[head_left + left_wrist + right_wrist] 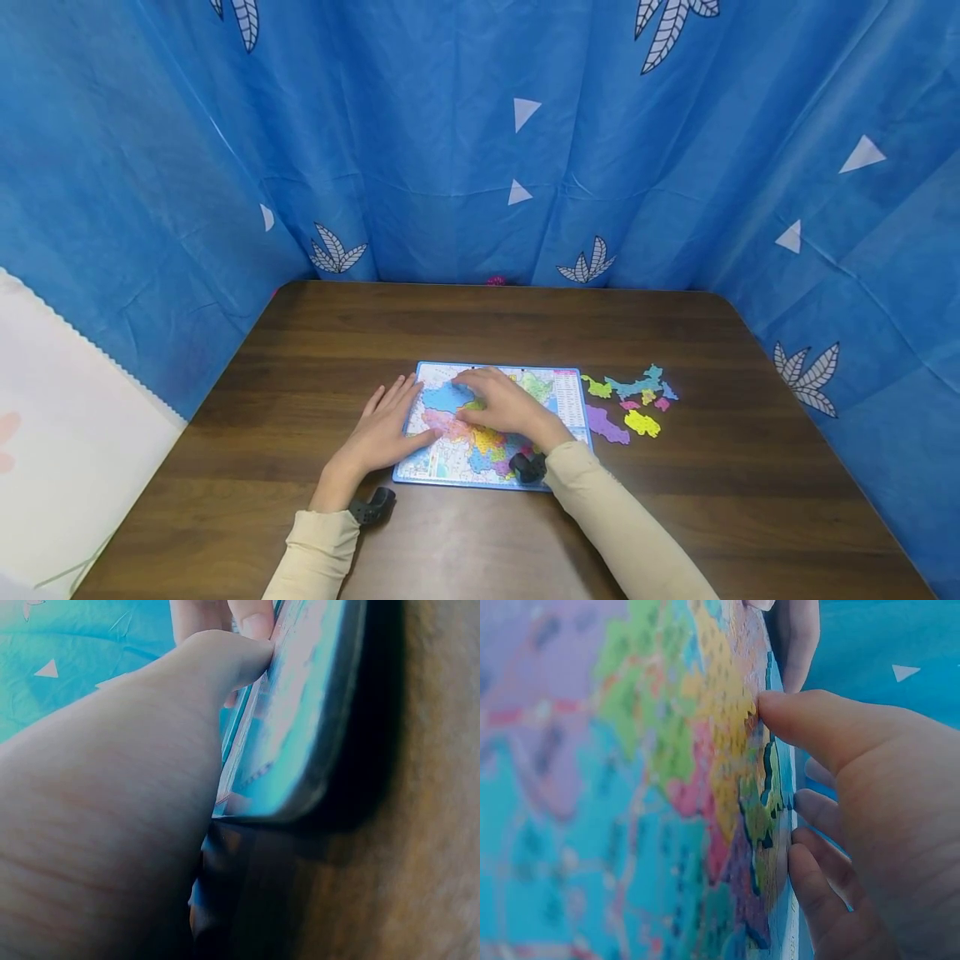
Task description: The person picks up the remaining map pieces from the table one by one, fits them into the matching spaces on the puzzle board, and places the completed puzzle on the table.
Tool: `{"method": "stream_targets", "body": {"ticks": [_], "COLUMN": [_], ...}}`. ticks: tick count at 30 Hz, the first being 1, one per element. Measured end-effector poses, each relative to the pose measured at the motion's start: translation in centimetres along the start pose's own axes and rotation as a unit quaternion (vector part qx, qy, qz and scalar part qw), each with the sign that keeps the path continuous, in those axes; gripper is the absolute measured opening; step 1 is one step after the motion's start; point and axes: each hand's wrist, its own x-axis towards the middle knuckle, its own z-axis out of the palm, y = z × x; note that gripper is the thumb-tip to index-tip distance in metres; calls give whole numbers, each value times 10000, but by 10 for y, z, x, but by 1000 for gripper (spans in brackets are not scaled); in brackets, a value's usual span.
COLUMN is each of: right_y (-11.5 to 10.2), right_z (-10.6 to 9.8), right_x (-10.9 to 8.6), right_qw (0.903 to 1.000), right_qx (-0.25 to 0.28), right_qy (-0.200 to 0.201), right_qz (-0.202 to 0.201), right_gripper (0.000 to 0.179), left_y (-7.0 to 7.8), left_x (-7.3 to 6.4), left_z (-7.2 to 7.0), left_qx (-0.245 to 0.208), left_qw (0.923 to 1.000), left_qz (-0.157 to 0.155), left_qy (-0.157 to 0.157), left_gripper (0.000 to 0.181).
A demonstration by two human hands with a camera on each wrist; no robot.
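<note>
On the table lies a map puzzle board (442, 467) with a blue rim, printed in many colours. My right hand (506, 404) reaches over it, thumb and fingertips spanning the right part of a large blue puzzle piece (444, 398) that looks flat on the board. In the right wrist view, the thumb (799, 716) touches the map near a yellow region, and the fingertips rest farther back. My left hand (386, 429) rests along the board's left edge with fingers stretched out, its thumb on the map. The thumb tip (255, 660) shows in the left wrist view.
Right of the board lie several loose puzzle pieces, including a teal one (633, 386), a purple one (606, 425) and a yellow one (642, 423). The brown wooden table (330, 325) meets blue curtains (450, 150) at its back and sides.
</note>
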Motion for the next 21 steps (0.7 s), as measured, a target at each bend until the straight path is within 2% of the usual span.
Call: {"method": "stream_targets", "body": {"ticks": [8, 21], "right_y": [-3, -4], "right_z": [5, 7], "right_x": [0, 1], "right_qw": [9996, 9991], "right_qx": [-206, -177], "right_qy": [131, 309], "right_qz": [141, 214], "right_gripper": [67, 63], "left_y": [-2, -1], "left_x": [1, 1], "left_z": [2, 2], "left_qx": [50, 45], "left_qw": [10000, 10000], "left_qz": [-17, -64], "left_qy": [-7, -24], "left_gripper": [94, 94]}}
